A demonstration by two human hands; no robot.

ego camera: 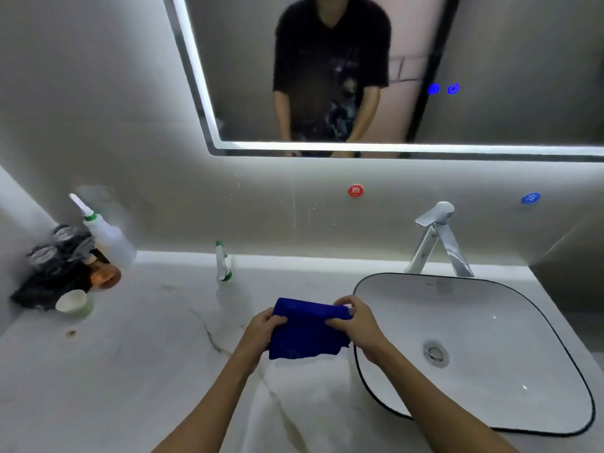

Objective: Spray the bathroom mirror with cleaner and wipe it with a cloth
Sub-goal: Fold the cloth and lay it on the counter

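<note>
Cloth (305,331) beside basin rim (356,289) (fingers (340,323) pinching)

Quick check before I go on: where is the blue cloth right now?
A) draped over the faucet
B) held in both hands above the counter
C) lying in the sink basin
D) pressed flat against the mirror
B: the left hand and the right hand each grip an upper edge of the blue cloth, which hangs between them over the counter, left of the sink.
</note>
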